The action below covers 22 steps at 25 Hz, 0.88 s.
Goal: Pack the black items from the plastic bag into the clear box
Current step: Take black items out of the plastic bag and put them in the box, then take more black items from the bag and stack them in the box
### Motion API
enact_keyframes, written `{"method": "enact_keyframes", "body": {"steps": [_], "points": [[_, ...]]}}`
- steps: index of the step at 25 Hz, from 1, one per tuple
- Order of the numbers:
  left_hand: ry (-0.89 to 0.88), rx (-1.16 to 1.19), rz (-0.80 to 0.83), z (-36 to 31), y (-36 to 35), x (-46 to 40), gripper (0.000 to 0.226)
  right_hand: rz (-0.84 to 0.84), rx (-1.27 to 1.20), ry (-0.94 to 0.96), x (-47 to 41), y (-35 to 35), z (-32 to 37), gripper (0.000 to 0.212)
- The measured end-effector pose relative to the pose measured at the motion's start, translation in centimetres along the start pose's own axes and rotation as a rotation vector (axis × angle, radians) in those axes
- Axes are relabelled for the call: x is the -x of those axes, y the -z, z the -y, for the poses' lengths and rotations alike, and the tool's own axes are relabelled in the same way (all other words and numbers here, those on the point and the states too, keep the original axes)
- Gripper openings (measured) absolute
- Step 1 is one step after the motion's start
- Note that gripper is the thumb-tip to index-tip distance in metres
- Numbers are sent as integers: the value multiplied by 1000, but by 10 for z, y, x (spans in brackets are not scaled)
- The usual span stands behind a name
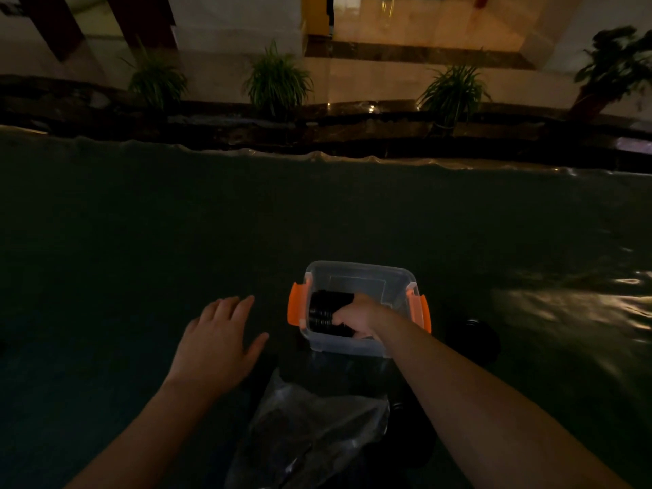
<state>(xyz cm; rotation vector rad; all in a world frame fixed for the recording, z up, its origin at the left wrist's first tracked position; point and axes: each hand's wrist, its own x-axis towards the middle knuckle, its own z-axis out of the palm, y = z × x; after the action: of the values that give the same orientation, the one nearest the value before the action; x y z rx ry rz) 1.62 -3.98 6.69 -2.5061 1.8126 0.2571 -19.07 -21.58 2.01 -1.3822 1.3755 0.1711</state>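
Observation:
A clear box point(356, 270) with orange side clips stands on the dark table, just ahead of me. Inside its left half lies a row of black round items point(323, 314). My right hand point(356, 315) reaches down into the box and is closed on those black items. My left hand point(220, 342) hovers flat to the left of the box, fingers spread, holding nothing. A crumpled plastic bag point(310, 428) lies close to me between my forearms, with dark contents dimly visible inside it.
A dark round object point(474, 338) sits on the table right of the box, partly behind my right forearm. The table point(141, 224) is covered in a dark, shiny sheet. Several potted plants point(277, 79) stand beyond its far edge.

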Motion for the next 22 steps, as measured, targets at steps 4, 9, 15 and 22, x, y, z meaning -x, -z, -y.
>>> {"method": "enact_keyframes", "body": {"steps": [4, 9, 15, 22], "points": [[-4, 15, -17, 13, -7, 17, 78, -54, 87, 32, 8, 4, -3, 30], [-14, 12, -47, 17, -3, 46, 77, -239, 223, 152, 22, 2, -15, 52], [-40, 200, -100, 10, 22, 90, 78, -491, 623, 515, 110, 9, -9, 66], [-345, 168, -216, -26, 51, 156, 57, -450, 857, 1009, 269, -41, -47, 36]]}}
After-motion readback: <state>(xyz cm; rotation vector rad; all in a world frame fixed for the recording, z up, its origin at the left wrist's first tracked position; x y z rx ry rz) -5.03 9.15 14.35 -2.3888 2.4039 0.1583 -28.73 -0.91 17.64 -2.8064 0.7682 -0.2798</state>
